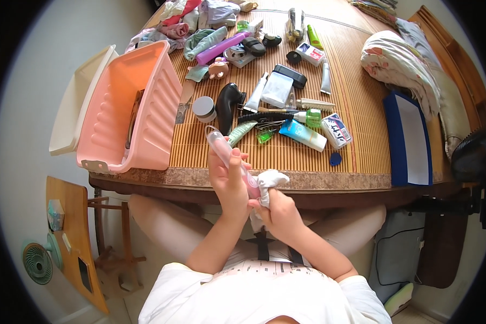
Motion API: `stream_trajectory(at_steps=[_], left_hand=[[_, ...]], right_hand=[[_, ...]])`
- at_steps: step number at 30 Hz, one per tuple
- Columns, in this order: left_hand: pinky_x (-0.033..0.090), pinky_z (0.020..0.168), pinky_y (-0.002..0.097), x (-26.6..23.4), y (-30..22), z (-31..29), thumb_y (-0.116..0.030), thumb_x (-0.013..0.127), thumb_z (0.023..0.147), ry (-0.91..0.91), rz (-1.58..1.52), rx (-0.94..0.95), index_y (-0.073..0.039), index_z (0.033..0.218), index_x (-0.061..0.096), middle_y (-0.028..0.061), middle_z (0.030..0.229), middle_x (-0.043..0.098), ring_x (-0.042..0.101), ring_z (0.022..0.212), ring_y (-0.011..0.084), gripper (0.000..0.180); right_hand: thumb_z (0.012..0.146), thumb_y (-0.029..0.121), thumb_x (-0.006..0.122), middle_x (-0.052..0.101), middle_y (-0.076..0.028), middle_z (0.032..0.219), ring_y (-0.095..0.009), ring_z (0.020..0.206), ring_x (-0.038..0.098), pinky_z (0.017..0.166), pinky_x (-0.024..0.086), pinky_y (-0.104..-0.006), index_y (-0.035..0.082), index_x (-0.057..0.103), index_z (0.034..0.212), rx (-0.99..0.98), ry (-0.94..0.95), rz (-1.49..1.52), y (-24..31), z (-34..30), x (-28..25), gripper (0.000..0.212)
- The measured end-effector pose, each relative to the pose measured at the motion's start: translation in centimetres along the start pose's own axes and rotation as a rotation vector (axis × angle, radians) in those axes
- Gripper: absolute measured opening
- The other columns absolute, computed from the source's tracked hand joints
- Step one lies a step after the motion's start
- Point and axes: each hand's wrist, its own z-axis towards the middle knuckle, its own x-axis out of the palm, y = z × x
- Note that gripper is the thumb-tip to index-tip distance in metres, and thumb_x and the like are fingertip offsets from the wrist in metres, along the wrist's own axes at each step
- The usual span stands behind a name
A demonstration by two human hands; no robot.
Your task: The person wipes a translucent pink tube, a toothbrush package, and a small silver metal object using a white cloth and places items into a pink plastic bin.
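Note:
Over the near edge of the table, my left hand (230, 186) is closed around a long pink tube-shaped thing with a clear cap (219, 144), held tilted with the cap end pointing up and away. My right hand (281, 215) grips a bunched white cloth (272, 178), which wraps against the lower pink end. Just beyond the cap lie a pale green tube (242, 133), a black curved-handled device (228, 107) and a grey-lidded jar (204, 109). A blue and white squeeze tube (302, 135) and a small white printed box (336, 131) rest farther right.
An open pink storage box (162, 113) stands at the left, a whitish lid (78, 102) behind it. Folded clothes (194, 24) pile at the far left. A blue open box (392, 140) and bedding (397, 62) occupy the right. Several toiletries, including a purple cylinder (221, 48), cover the mat.

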Motion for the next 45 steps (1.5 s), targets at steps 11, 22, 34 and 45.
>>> stream_trajectory(at_steps=[11, 22, 34, 45], left_hand=[[0.049, 0.072, 0.0278, -0.2, -1.4, 0.3, -0.011, 0.069, 0.092, 0.066, -0.344, 0.105, 0.002, 0.137, 0.045, 0.0030, 0.084, 0.055, 0.057, 0.077, 0.0145, 0.053], [0.044, 0.080, 0.0322, -1.0, -5.1, 2.3, -0.024, 0.063, 0.098, -0.014, -0.410, 0.119, -0.009, 0.150, 0.034, -0.0028, 0.076, 0.050, 0.048, 0.071, 0.0087, 0.061], [0.047, 0.095, 0.0295, -1.0, -1.8, -0.6, -0.014, 0.073, 0.089, 0.259, 0.048, -0.001, 0.002, 0.128, 0.062, 0.0139, 0.138, 0.057, 0.056, 0.116, 0.0173, 0.043], [0.059, 0.082, 0.0300, -0.7, -2.0, -0.3, -0.032, 0.077, 0.087, 0.371, -0.131, 0.001, 0.004, 0.127, 0.062, 0.0198, 0.139, 0.055, 0.062, 0.107, 0.0150, 0.056]], right_hand=[[0.100, 0.047, 0.058, 0.066, -0.005, 0.073, -0.012, 0.057, 0.057, 0.054, 0.044, -0.0257, 0.002, 0.064, 0.091, 0.523, -0.011, 0.890, -0.7, -0.3, 0.4, 0.047], [0.097, 0.062, 0.042, 0.067, -0.013, 0.095, -0.020, 0.083, 0.067, 0.070, 0.054, -0.0345, 0.000, 0.057, 0.116, 0.297, -0.413, 0.726, -5.5, -1.1, -4.3, 0.067], [0.098, 0.019, 0.061, 0.060, -0.027, 0.108, -0.040, 0.094, 0.061, 0.080, 0.049, -0.0404, -0.006, 0.048, 0.122, 0.232, 0.236, 0.391, 2.4, 1.0, -3.1, 0.037], [0.106, 0.045, 0.044, 0.063, -0.003, 0.096, -0.010, 0.084, 0.060, 0.077, 0.048, -0.0247, 0.002, 0.054, 0.120, 0.532, 0.297, 1.254, 2.0, 1.2, -2.8, 0.046]])
